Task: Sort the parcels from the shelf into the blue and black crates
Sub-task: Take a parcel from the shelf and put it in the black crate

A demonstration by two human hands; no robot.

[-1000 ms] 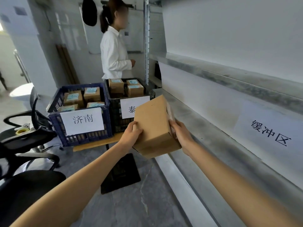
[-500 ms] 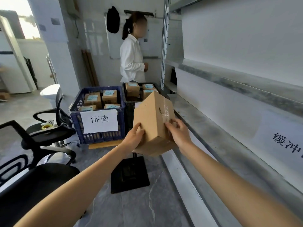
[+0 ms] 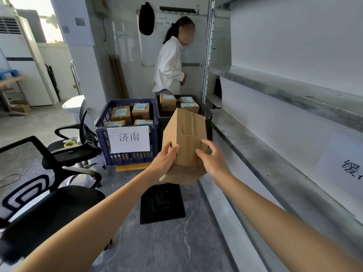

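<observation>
The box (image 3: 184, 138) hides most of the black crate (image 3: 209, 124); the shelf sign (image 3: 337, 163) runs off the right edge.

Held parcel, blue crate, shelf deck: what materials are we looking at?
Parcel: brown cardboard, matte and creased, with what looks like clear tape along the seam.
Blue crate: probably moulded plastic, given the slotted lattice walls and slight sheen.
Shelf deck: looks like grey sheet metal, dull with dark scuffed patches; possibly coated.

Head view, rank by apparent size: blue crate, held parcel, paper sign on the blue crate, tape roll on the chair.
1. Blue crate and held parcel: about alike in frame; the parcel is nearer the camera, so unranked.
2. Paper sign.
3. Tape roll, smallest.
</observation>
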